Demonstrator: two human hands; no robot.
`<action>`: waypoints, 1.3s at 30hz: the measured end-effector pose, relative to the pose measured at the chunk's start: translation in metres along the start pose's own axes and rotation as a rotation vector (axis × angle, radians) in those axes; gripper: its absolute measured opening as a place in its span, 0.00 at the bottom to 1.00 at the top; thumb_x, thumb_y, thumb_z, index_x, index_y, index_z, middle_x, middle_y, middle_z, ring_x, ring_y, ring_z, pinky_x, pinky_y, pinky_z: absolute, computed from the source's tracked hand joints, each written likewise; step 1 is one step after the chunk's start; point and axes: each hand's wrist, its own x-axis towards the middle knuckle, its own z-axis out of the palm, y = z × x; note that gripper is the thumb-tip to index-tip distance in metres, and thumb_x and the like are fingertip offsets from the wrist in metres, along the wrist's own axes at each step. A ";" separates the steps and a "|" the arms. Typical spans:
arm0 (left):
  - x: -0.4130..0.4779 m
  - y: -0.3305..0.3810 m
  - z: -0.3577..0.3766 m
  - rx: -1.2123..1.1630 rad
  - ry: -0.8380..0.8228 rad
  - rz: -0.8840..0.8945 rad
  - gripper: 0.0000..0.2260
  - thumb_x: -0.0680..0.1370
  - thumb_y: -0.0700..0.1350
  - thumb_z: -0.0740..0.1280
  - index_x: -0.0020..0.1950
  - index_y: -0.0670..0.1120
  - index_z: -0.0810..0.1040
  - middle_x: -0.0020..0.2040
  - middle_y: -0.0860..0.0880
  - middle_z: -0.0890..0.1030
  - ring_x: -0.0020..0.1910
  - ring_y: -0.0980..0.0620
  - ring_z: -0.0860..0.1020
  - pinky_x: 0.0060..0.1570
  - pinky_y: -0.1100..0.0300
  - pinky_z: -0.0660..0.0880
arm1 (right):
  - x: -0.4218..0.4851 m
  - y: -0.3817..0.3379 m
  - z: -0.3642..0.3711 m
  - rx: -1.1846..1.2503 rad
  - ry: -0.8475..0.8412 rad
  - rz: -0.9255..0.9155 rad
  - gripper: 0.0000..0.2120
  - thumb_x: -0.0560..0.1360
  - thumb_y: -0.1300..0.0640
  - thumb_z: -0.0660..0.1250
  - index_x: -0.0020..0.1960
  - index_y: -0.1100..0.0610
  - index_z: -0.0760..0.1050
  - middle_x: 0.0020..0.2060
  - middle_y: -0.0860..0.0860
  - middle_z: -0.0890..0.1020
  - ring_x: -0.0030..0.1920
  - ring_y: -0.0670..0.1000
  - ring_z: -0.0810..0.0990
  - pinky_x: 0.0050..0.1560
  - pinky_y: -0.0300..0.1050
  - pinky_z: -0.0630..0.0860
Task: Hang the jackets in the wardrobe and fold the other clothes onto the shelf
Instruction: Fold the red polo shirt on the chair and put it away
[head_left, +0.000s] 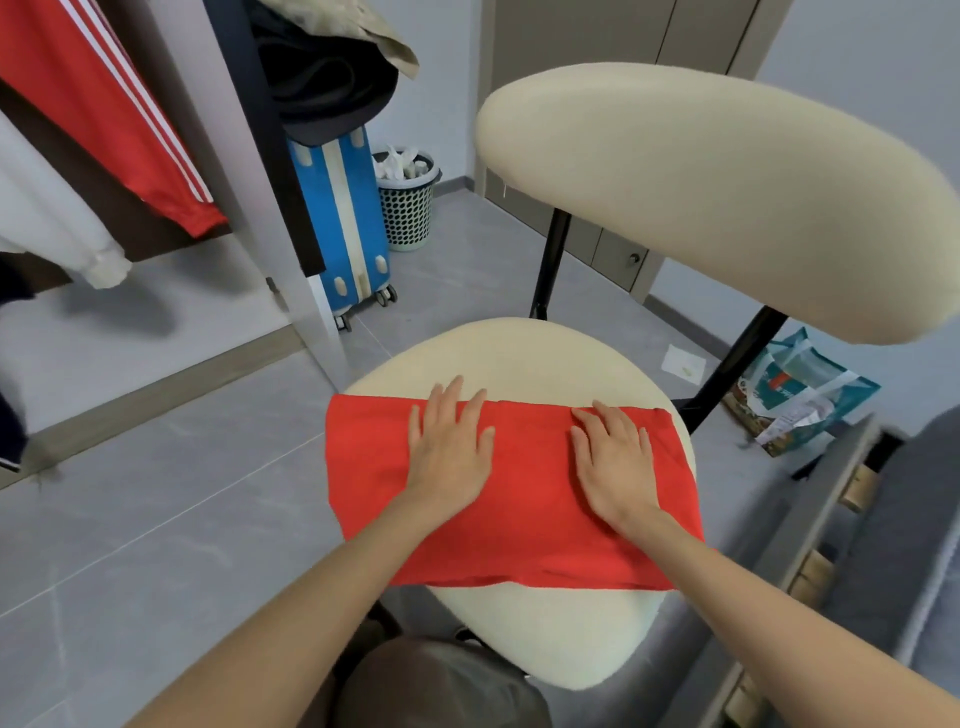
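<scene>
From the head camera, looking down: a red garment (519, 499) lies folded into a broad rectangle across the cream chair seat (545, 639) in the lower middle of the frame. Its left end hangs past the seat's edge.

Both hands lie flat on it, palms down. The left hand (449, 447) has its fingers straight and slightly spread, the tips reaching the far fold and just past it onto the seat. The right hand (615, 462) rests beside it, also with straight fingers, gripping nothing. The two hands are near each other with a strip of red showing between them.

The chair's padded backrest (727, 197) fills the upper right.

In the upper left, a red jacket with white stripes (104, 114) hangs inside the wardrobe, with a white garment (57, 228) below and left of it. At upper centre a blue suitcase (348, 218) stands on the floor with a heap of dark clothes (322, 83) on top, and a perforated bin (408, 202) sits just to its right. At the right edge, behind the chair leg, a teal printed bag (800, 395) lies on the floor.
</scene>
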 end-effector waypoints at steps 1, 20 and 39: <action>-0.001 0.012 0.013 0.055 -0.054 0.018 0.23 0.83 0.53 0.53 0.78 0.55 0.55 0.80 0.51 0.48 0.78 0.49 0.43 0.73 0.43 0.38 | 0.002 0.007 -0.004 -0.002 0.064 0.025 0.19 0.83 0.49 0.52 0.71 0.51 0.68 0.73 0.51 0.66 0.74 0.53 0.59 0.75 0.56 0.52; -0.010 0.024 0.071 0.279 -0.003 -0.030 0.26 0.78 0.63 0.39 0.77 0.65 0.50 0.80 0.52 0.48 0.78 0.44 0.40 0.66 0.36 0.25 | 0.043 0.094 -0.029 0.439 0.254 0.458 0.09 0.82 0.51 0.54 0.51 0.54 0.70 0.44 0.53 0.76 0.45 0.56 0.74 0.44 0.46 0.66; -0.017 0.013 0.066 0.327 -0.045 0.030 0.25 0.79 0.63 0.42 0.77 0.65 0.48 0.80 0.50 0.45 0.77 0.39 0.40 0.69 0.33 0.34 | -0.040 0.032 0.015 -0.098 -0.084 0.047 0.24 0.82 0.40 0.47 0.77 0.36 0.46 0.79 0.47 0.50 0.78 0.56 0.45 0.76 0.56 0.39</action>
